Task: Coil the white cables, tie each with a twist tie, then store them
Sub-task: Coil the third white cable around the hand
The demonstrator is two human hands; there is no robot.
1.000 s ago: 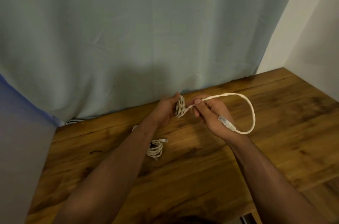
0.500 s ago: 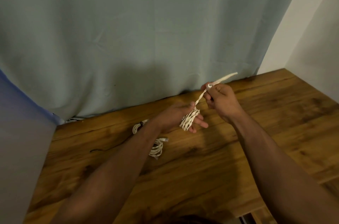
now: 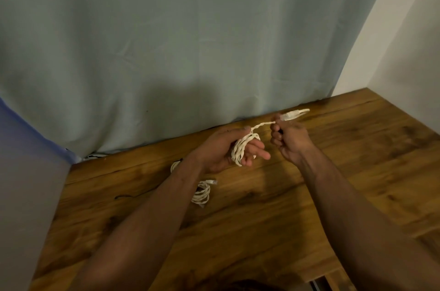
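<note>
Two bare forearms reach in from the bottom of the frame over the wooden desk [image 3: 333,195].

The left grip [image 3: 221,151], just left of centre, has its fingers stretched towards the right and only slightly bent. The white cable [image 3: 240,150] is wound round them in several turns. The thumb lies along the top, pressing the strand where it leaves the coil.

From there the cable runs up and to the right, pulled fairly straight, into the right grip [image 3: 290,140]. That one is closed tight, with the fingers curled in, pinching the cable just short of its plug [image 3: 291,115]. The plug pokes out above the knuckles and points towards the right of the frame. It is blurred, so any marking on it cannot be read.

The two grips are near each other but apart, joined only by the strand, close to the foot of the curtain [image 3: 190,40].

Below and left of the left grip a second coiled cable [image 3: 202,194] lies on the desk, partly hidden by the left forearm, with its plug showing at the top. Another loop of white cable [image 3: 175,165] peeps out above that forearm. A thin dark strand [image 3: 126,196] lies on the wood further left; I cannot tell what it is.

The grey-green curtain fills the upper frame, with a pale wall [image 3: 404,40] at the upper right.
</note>
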